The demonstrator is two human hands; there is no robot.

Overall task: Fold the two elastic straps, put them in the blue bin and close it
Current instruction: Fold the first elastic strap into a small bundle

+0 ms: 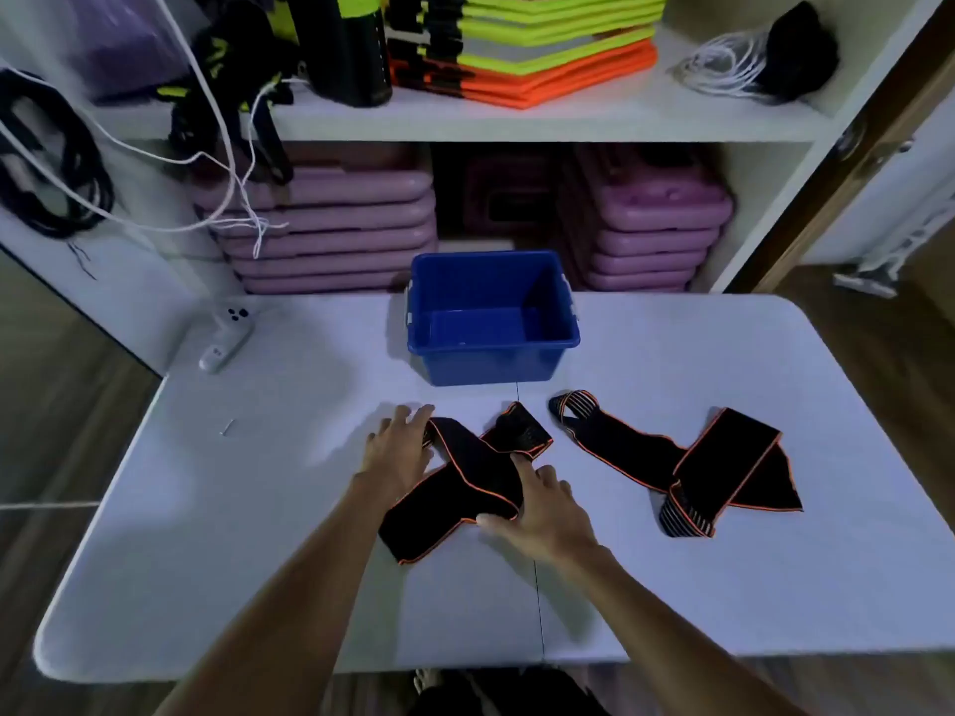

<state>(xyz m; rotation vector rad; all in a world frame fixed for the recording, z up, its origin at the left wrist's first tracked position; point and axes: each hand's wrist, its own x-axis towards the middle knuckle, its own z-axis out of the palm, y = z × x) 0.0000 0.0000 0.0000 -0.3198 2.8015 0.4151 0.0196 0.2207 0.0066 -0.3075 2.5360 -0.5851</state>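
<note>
Both hands, left [400,447] and right [542,503], press flat, fingers spread, pinning near strap [465,483] for folding; grasping nothing.

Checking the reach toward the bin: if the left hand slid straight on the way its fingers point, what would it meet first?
Probably nothing soon: the left hand points up and slightly right over bare table, passing just left of the blue bin. It might graze the bin's left side; depth is unclear.

Both hands rest on the near strap [465,483] on the counter [258,534]: left hand [400,447] flat, right hand [548,514] pressing its fold. The second strap [687,462] lies right; the blue bin [491,317] stands open behind.
</note>
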